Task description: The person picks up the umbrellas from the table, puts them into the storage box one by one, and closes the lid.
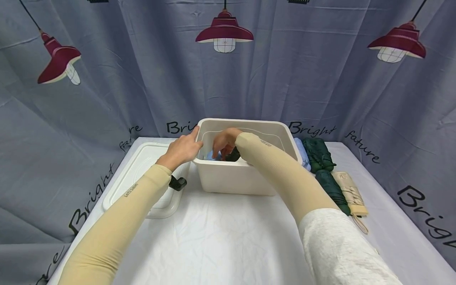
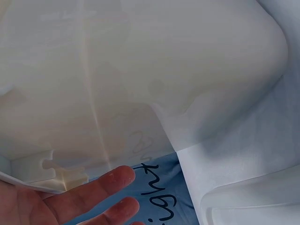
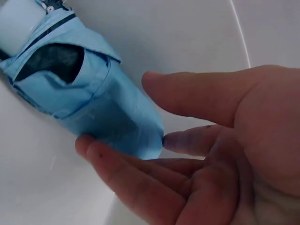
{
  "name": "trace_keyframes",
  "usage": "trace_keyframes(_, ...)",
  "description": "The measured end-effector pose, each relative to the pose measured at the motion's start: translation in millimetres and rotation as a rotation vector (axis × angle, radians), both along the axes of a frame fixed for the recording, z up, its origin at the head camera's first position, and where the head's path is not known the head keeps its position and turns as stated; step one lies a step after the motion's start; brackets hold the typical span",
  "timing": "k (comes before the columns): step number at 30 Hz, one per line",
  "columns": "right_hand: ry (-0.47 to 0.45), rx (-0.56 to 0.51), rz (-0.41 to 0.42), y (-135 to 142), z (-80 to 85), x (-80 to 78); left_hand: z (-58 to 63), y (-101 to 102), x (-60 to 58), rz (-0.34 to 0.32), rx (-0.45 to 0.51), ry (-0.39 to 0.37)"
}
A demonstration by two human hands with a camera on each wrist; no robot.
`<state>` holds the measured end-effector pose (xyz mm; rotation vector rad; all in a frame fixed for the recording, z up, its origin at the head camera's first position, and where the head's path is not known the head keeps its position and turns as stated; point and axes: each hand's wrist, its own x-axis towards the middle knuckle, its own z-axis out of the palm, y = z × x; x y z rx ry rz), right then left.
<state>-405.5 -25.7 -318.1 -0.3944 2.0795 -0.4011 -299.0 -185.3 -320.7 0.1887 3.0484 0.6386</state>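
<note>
In the head view, a white plastic bin (image 1: 235,178) stands at the back of the table. My left hand (image 1: 181,149) rests at its left rim, and the left wrist view has the fingers (image 2: 93,192) straight beside the bin's wall. Down inside the bin is my right hand (image 1: 225,141). A folded light blue umbrella (image 3: 103,103) lies in there. The right fingertips touch its near end from below, while the thumb stands apart from the fingers. Part of the umbrella is hidden behind the right hand in the head view.
A white lid (image 1: 121,186) lies flat left of the bin. To the right are two dark green folded umbrellas (image 1: 316,152), a beige one (image 1: 350,192) with a loop, and a blue one (image 1: 303,154) against the bin. A grey-blue curtain (image 1: 156,79) hangs behind the table.
</note>
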Motion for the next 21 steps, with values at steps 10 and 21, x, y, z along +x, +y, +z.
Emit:
trace_keyframes(10, -0.042, -0.028, -0.021, -2, -1.0, 0.1, 0.9, 1, 0.9, 0.009, -0.001, -0.032)
trace_keyframes(21, 0.003, 0.004, 0.014, 3, 12.7, 7.1, 0.4, 0, 0.0, 0.023, -0.011, -0.042)
